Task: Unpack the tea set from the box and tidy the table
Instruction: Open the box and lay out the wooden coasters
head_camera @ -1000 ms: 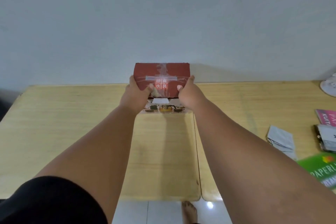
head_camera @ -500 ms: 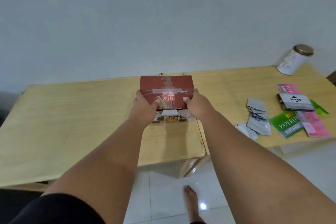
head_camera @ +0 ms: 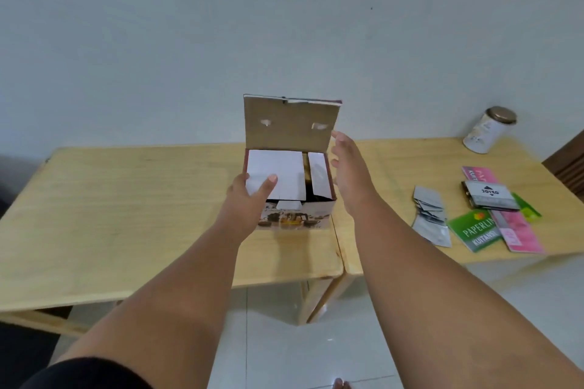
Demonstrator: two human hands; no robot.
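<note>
A: Pale wood is running across the whole width. Two desks are sitting side by side, the left desk [head_camera: 110,215] lying bare from its far left edge to the box [head_camera: 294,199].

B: And the box?

A: It is sitting at the right end of the left desk, just beside the seam. Its lid [head_camera: 289,123] is standing upright, and white inserts [head_camera: 278,177] are covering most of what is inside, so the contents are staying hidden.

B: The hands?

A: The left hand [head_camera: 249,196] is gripping the box's near left corner, thumb lying on a white insert. The right hand [head_camera: 347,164] is hovering just beside the box's right wall, fingers spread and released, fingertips near the lid's edge.

B: Further right?

A: On the right desk [head_camera: 395,167], silver sachets [head_camera: 429,211], a green booklet [head_camera: 474,230], pink papers [head_camera: 518,230] and a grey packet [head_camera: 489,196] are lying together, with a white canister [head_camera: 486,129] standing near the far edge, all slightly blurred.
</note>
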